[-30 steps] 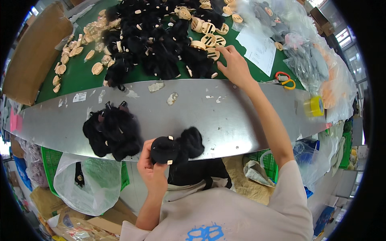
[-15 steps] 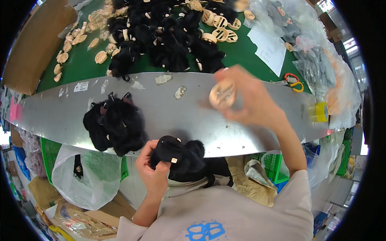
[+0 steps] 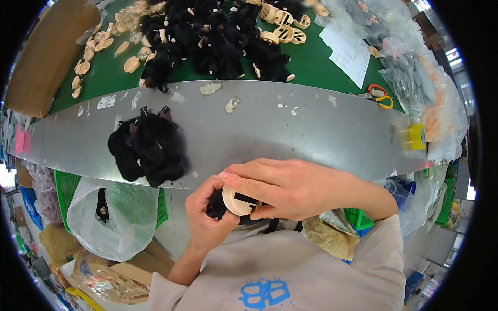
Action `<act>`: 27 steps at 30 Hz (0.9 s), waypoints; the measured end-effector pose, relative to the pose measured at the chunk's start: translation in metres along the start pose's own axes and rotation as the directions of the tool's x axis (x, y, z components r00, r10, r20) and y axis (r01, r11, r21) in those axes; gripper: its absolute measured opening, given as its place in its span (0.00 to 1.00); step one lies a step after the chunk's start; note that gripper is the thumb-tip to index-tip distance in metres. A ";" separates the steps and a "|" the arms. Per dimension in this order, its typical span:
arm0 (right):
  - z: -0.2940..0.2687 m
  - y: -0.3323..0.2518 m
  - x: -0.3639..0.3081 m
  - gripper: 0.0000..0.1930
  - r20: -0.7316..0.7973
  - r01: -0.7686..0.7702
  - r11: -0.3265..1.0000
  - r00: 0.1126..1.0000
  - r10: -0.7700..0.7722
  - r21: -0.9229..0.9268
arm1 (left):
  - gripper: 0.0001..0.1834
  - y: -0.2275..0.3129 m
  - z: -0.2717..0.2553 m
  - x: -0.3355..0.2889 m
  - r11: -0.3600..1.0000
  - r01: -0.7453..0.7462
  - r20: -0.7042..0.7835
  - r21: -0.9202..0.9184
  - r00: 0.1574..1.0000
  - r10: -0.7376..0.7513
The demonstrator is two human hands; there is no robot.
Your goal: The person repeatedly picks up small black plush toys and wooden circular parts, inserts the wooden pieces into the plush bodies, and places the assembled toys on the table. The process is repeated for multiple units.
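Note:
At the near edge of the metal counter point(image 3: 270, 129), my left hand point(image 3: 207, 212) is closed around a small black plush toy point(image 3: 215, 205), mostly hidden by my fingers. A round cream plastic case point(image 3: 234, 203) with dark slots sits against the plush. My right hand point(image 3: 290, 187) grips this case from above and the right, its fingers reaching over to my left fingertips. To the left on the counter lies a heap of black plush toys point(image 3: 150, 147), apart from both hands.
Behind the counter, a green surface point(image 3: 116, 67) carries piled black plush point(image 3: 218, 46), cream round cases point(image 3: 284, 33), a paper sheet point(image 3: 346, 57) and scissors point(image 3: 381, 97). Yellow tape point(image 3: 416, 137) stands at right. A bag-lined green crate point(image 3: 67, 199) is below left.
My right hand has come down and left from above the counter, bringing the round cream case onto the black plush in my left hand. The left hand has shifted slightly right and down.

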State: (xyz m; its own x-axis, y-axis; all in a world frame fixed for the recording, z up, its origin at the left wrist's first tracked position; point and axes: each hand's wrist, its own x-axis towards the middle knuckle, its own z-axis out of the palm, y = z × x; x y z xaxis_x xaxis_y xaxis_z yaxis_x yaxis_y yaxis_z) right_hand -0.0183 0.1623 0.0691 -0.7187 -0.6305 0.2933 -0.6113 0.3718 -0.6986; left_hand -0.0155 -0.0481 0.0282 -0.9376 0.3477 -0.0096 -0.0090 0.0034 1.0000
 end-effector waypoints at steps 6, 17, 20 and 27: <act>0.007 0.003 -0.006 0.28 -0.078 -0.050 0.997 0.995 0.055 0.067 | 0.16 -0.009 0.004 -0.006 0.977 -0.147 0.013 0.158 0.989 0.146; 0.051 0.002 0.036 0.17 -0.618 0.042 0.946 0.766 0.177 0.323 | 0.31 -0.005 0.010 -0.012 0.928 -0.356 -0.076 0.111 0.928 0.365; 0.058 0.002 0.042 0.20 -0.577 -0.015 0.893 0.759 0.303 0.450 | 0.30 -0.007 0.002 -0.008 0.965 -0.248 -0.077 0.090 0.964 0.255; 0.069 0.015 0.034 0.25 -0.557 -0.098 0.787 0.654 0.513 0.609 | 0.28 -0.016 0.019 0.017 0.984 -0.173 -0.223 -0.043 0.962 0.159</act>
State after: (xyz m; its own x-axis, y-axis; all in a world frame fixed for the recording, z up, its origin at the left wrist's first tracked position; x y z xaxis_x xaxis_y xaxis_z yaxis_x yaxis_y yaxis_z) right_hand -0.0294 0.0995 0.0238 -0.9677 0.1577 0.1967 -0.2083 -0.0605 -0.9762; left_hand -0.0250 -0.0243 0.0125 -0.9806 0.1263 0.1499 0.1382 -0.0966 0.9857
